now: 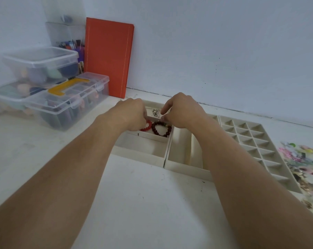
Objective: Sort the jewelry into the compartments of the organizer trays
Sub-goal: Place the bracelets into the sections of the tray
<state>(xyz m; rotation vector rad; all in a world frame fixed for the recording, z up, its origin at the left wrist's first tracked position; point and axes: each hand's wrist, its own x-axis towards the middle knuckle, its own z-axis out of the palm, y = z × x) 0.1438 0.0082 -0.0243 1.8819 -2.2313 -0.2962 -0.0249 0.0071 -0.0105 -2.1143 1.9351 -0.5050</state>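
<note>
My left hand [132, 114] reaches into the left cream organizer tray [139, 153], its fingers curled down onto a red bead bracelet [148, 125] that it partly hides. Beside that, in the same compartment, lies a dark brown bead bracelet [161, 129]. My right hand [182, 112] hovers over this bracelet's right end, with fingers and thumb curled together at the divider; what they hold is hidden. Small silver pieces [155, 112] lie in the far compartment between my hands.
A middle tray [181, 164] with long slots and a grid tray [260, 141] of small cells stand to the right. A loose jewelry pile [303, 164] lies at the far right. Clear plastic boxes [62, 97] and an orange board [109, 58] stand at the back left.
</note>
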